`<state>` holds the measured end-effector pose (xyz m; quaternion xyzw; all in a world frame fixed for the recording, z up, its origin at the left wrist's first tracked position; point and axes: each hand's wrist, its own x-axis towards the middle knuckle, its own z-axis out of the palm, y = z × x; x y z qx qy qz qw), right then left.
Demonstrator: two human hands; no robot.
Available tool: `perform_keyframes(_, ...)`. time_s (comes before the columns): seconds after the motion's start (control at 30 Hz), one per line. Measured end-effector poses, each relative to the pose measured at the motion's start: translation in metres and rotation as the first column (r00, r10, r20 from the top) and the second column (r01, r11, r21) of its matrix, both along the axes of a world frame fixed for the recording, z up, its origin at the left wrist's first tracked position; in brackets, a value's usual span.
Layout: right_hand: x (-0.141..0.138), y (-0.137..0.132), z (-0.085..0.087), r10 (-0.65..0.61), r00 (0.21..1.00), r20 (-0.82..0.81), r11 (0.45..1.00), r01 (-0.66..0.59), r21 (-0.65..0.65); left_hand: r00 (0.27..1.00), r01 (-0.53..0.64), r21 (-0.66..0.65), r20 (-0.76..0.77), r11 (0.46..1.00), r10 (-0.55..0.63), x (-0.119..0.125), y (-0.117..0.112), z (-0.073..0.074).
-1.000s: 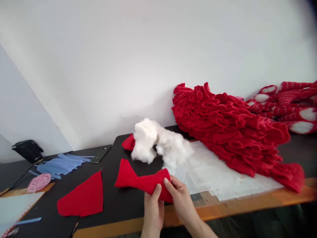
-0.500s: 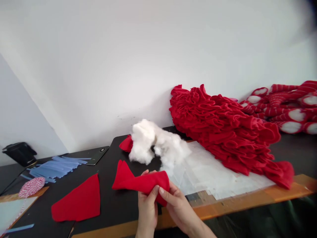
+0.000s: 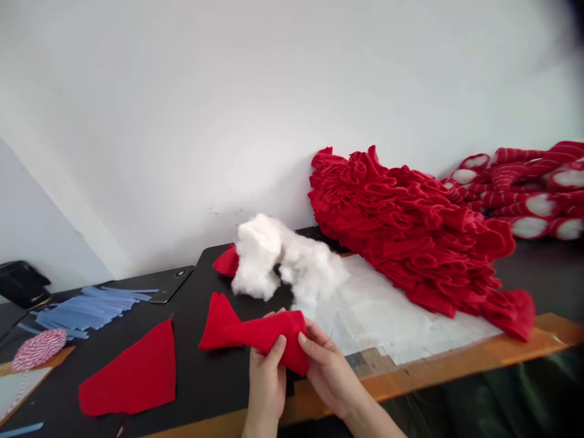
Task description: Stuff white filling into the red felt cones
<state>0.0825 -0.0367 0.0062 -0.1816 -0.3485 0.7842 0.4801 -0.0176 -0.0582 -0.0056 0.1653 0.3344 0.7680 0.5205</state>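
Observation:
Between my two hands is a red felt piece (image 3: 269, 331), rolled into a tapering, sleeve-like shape and held over the table's front edge. My left hand (image 3: 269, 371) grips its lower side, thumb on top and fingers behind. At the wide right end, my right hand (image 3: 326, 362) pinches the edge with thumb and fingers. The narrow end points left, in front of or against another folded red felt piece (image 3: 216, 322); I cannot tell whether they touch. Behind lies a clump of white stuffing (image 3: 292, 258), with a red piece (image 3: 227, 261) partly hidden beside it.
A flat red felt piece (image 3: 137, 374) lies at left, near blue strips (image 3: 95, 307), a phone (image 3: 173, 285) and red-white twine (image 3: 40, 348). On the right, a large heap of red felt pieces (image 3: 406, 231) rests on plastic sheeting (image 3: 378, 310). Striped stuffed pieces (image 3: 515, 188) are piled behind.
My right thumb has shifted right to the wide end's edge, away from my left thumb. The whole view has moved slightly, so things appear a little farther left.

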Motion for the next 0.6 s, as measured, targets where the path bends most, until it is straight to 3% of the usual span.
perform_keyframes(0.13, -0.001, -0.006, 0.000, -0.158, 0.967, 0.198, 0.984, 0.137, 0.118, 0.995, -0.039, -0.032, 0.088, 0.999, 0.042, 0.005, 0.000, 0.000)
perform_keyframes(0.27, -0.003, -0.003, -0.003, -0.132, 0.977, 0.167, 0.988, 0.117, 0.097, 0.996, -0.023, -0.042, 0.088, 0.999, 0.027, 0.010, -0.003, 0.000)
perform_keyframes(0.4, 0.002, 0.002, -0.011, -0.243, 0.950, 0.194, 0.970, 0.234, 0.069, 0.990, -0.090, -0.082, 0.098, 0.993, 0.098, 0.003, -0.002, 0.005)
perform_keyframes(0.6, -0.002, -0.007, -0.016, -0.101, 0.974, 0.204, 0.990, 0.078, 0.116, 0.978, -0.056, -0.079, 0.197, 0.995, 0.070, 0.002, 0.001, 0.002)
